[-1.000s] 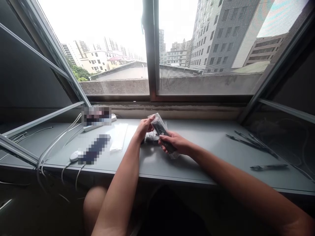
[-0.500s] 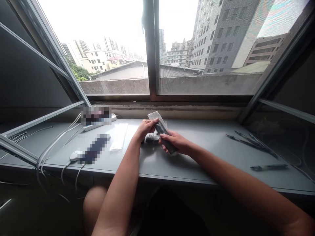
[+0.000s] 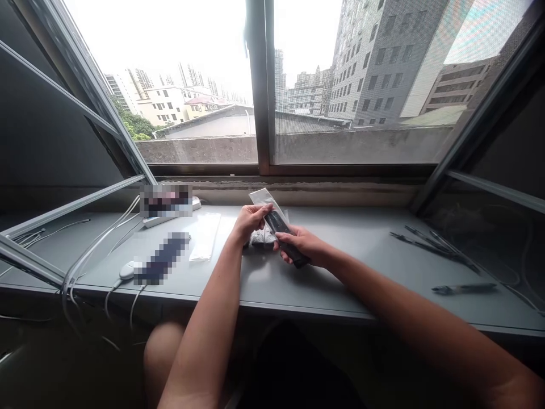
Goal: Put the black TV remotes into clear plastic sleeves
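My left hand (image 3: pixel 251 221) pinches a clear plastic sleeve (image 3: pixel 261 196) near its upper end. Inside the sleeve, at least in part, is a long, flat black object (image 3: pixel 278 222); its exact kind does not show. Closed around the object's lower half is my right hand (image 3: pixel 305 244), thumb on top and fingers beneath. The object slants from upper left to lower right, held above the desk. Behind it lies a dark bundle in crinkled plastic (image 3: pixel 260 238), partly hidden by my hands.
On the grey desk (image 3: pixel 357 233), a flat white packet (image 3: pixel 205 236) lies left of my hands. Farther left are a power strip (image 3: pixel 172 215), blurred-out items and white cables (image 3: pixel 96 241). Several thin dark pieces (image 3: pixel 434 247) and a pen-like item (image 3: pixel 464 289) lie at right. A window stands behind.
The plastic sleeve has slid up and to the left along the black object, so more bare plastic shows above my left hand. My right hand stays nearly in place.
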Available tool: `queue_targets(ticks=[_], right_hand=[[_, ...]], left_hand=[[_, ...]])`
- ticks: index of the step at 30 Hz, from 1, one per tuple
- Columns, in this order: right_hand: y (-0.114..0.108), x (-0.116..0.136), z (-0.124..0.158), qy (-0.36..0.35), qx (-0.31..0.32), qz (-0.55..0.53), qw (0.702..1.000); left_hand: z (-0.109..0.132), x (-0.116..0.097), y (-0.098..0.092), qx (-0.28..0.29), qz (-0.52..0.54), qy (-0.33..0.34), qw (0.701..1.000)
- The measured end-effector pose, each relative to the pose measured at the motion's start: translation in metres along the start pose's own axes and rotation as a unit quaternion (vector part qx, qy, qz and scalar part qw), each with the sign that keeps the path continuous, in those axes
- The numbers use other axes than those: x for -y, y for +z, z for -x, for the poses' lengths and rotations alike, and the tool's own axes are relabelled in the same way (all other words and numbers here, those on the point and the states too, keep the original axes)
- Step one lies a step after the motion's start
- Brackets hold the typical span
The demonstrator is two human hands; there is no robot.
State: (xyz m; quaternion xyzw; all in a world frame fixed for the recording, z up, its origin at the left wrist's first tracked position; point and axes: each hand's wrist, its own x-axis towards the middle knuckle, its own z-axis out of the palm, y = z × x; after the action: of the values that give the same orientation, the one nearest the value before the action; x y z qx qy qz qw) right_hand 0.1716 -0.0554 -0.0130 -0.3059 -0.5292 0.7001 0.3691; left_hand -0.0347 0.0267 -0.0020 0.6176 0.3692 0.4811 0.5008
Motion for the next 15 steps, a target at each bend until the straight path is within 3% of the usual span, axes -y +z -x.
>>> queue_targets(ticks=[2,6,8,11,15], right_hand=[[-0.001,-0.001,-0.001,-0.007,0.001,0.0,1.0],[-0.002,-0.002,-0.002,-0.017,-0.003,0.001,1.0],[-0.004,-0.003,-0.003,-0.017,-0.006,0.004,1.0],[-0.005,-0.004,-0.002,-0.011,-0.002,0.016,1.0],[-0.006,-0.003,-0.001,-0.002,-0.003,0.03,1.0]], left_hand=[[0.0,0.0,0.0,-0.013,0.0,0.004,1.0],[0.001,0.002,0.001,0.036,-0.016,-0.013,0.999],[-0.001,0.003,0.001,0.026,-0.009,-0.01,1.0],[-0.005,0.004,-0.003,-0.054,0.022,0.024,0.998],[-0.012,0.006,-0.013,-0.231,0.115,0.053,0.965]])
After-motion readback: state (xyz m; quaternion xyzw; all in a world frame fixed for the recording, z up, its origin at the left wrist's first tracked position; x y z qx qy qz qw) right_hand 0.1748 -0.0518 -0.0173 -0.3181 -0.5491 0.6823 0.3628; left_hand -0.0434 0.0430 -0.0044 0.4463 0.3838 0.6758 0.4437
